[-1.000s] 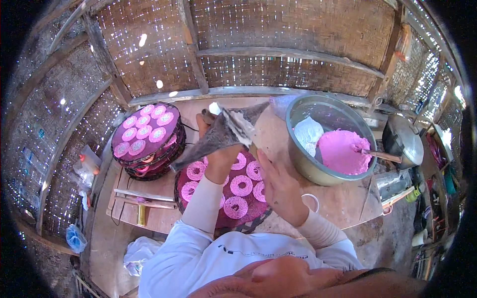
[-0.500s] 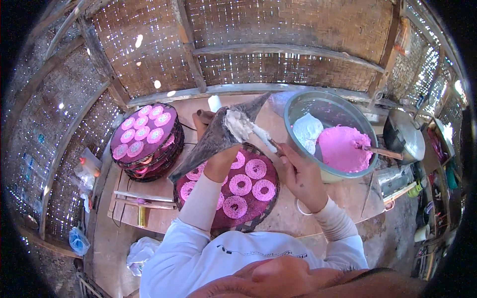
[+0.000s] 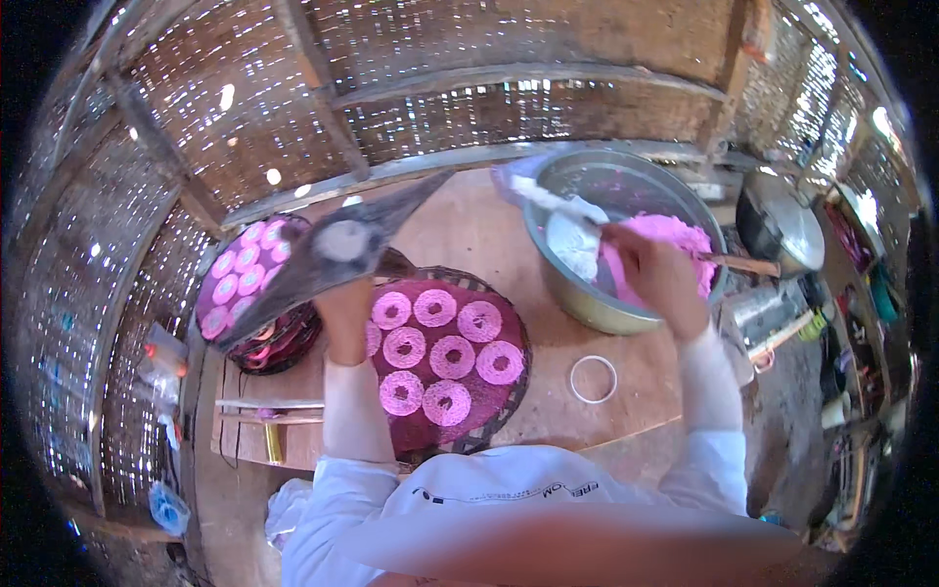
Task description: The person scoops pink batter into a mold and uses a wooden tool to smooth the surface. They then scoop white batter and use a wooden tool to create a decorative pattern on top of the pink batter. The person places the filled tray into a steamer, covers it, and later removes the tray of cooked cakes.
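My left hand (image 3: 344,298) is closed under a dark, stiff cloth (image 3: 293,279), spread out with points at both ends. A lump of white dough (image 3: 342,241) lies in the cloth's middle. Over the big grey basin (image 3: 587,315), my right hand (image 3: 650,269), blurred, grips a spatula (image 3: 553,201) whose blade is coated white. The basin holds white dough (image 3: 572,247) beside pink dough (image 3: 667,231), partly covered by my right hand. Near my left forearm, a round tray (image 3: 516,391) with a magenta sheet carries several pink dough rings (image 3: 451,357).
Stacked round trays (image 3: 269,352) with pink and white rings stand at the left. A wooden stick (image 3: 748,265) leans out of the pink dough. A thin white hoop (image 3: 594,401) lies on the wooden table (image 3: 548,430). A lidded metal pot (image 3: 792,230) stands at the right.
My right hand has moved the spatula from the cloth to over the basin. My left hand has shifted the cloth left, toward the stacked trays. The white hoop now shows fully.
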{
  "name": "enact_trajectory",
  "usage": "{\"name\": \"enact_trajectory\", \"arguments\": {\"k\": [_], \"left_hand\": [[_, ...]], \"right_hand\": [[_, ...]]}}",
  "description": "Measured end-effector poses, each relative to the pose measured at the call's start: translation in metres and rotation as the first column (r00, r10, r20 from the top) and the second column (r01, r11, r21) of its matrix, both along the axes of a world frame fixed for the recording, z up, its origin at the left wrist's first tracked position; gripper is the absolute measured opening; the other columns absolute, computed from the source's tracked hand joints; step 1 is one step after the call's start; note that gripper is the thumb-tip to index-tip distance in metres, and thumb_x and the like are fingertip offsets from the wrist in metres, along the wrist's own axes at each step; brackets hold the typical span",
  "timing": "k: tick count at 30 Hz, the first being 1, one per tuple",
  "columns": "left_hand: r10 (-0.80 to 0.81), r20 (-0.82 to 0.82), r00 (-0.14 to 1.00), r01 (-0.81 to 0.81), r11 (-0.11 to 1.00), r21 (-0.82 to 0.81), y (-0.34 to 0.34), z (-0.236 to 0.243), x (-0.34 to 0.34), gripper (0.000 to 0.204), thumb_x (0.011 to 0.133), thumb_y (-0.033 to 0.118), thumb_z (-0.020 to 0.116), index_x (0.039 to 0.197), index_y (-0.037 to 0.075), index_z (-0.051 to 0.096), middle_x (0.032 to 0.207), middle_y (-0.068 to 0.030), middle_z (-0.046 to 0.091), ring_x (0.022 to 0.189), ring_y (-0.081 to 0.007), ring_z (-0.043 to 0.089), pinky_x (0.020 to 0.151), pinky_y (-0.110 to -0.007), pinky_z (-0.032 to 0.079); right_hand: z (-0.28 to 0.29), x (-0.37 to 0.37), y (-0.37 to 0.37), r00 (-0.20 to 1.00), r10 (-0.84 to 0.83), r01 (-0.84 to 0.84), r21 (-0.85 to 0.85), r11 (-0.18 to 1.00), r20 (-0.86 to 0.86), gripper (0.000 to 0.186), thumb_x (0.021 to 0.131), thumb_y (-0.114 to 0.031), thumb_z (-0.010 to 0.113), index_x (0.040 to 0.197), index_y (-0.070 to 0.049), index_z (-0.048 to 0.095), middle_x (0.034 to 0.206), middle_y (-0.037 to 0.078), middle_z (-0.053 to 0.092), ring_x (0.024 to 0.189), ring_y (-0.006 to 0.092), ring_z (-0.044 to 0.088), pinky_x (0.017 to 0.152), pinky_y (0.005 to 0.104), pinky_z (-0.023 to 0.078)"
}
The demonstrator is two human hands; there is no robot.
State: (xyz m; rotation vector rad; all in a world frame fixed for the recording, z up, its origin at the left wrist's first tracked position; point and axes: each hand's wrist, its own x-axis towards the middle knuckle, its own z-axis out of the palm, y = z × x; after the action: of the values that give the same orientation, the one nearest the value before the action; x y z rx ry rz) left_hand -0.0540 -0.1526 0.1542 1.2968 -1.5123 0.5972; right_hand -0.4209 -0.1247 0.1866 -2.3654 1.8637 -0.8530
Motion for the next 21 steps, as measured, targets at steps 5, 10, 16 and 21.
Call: {"name": "enact_trajectory", "arguments": {"k": [5,10,16,21], "left_hand": [[-0.566,-0.662,0.492,0.562,0.787,-0.255,0.029,0.003,0.001,0.048,0.071,0.005,0.069,0.115,0.002,0.051,0.113,-0.0094,0.056,0.103,-0.0233,0.053,0.094,-0.036,0.039],[-0.618,-0.783,-0.078,0.704,0.522,-0.482,0.048,0.018,-0.021,0.055,0.066,-0.001,0.065,0.117,0.003,0.047,0.105,-0.0053,0.056,0.090,-0.0166,0.054,0.081,-0.028,0.043],[-0.622,-0.534,-0.573,0.765,-0.172,-0.620,0.037,0.037,-0.041,0.029,0.066,0.014,0.069,0.091,0.013,0.053,0.092,-0.0041,0.038,0.085,-0.0177,0.041,0.078,-0.029,0.036],[-0.411,-0.304,-0.859,0.507,-0.605,-0.614,0.014,0.022,-0.068,0.024,0.066,0.029,0.074,0.082,0.022,0.057,0.091,0.0004,0.037,0.083,-0.0134,0.041,0.078,-0.030,0.034]], "right_hand": [[-0.076,-0.060,-0.106,0.783,-0.208,0.279,0.032,0.960,-0.586,0.019,0.077,-0.018,0.051,0.073,-0.011,0.069,0.074,0.011,0.066,0.068,0.0261,0.066,0.054,0.0385,0.050],[-0.117,-0.036,-0.146,0.812,-0.165,0.256,0.088,0.963,-0.559,0.020,0.077,-0.014,0.049,0.078,-0.009,0.068,0.081,0.014,0.066,0.076,0.0280,0.065,0.061,0.0397,0.052],[-0.052,0.012,-0.094,0.954,0.156,-0.146,0.056,0.988,-0.255,0.034,0.086,-0.032,0.050,0.100,-0.003,0.057,0.089,0.021,0.062,0.081,0.0346,0.061,0.071,0.0435,0.048],[-0.034,0.152,0.053,-0.233,-0.251,-0.972,-0.223,0.068,0.939,0.064,0.085,-0.048,0.047,0.130,-0.005,0.034,0.114,0.016,0.054,0.094,0.0259,0.058,0.075,0.0346,0.049]]}}
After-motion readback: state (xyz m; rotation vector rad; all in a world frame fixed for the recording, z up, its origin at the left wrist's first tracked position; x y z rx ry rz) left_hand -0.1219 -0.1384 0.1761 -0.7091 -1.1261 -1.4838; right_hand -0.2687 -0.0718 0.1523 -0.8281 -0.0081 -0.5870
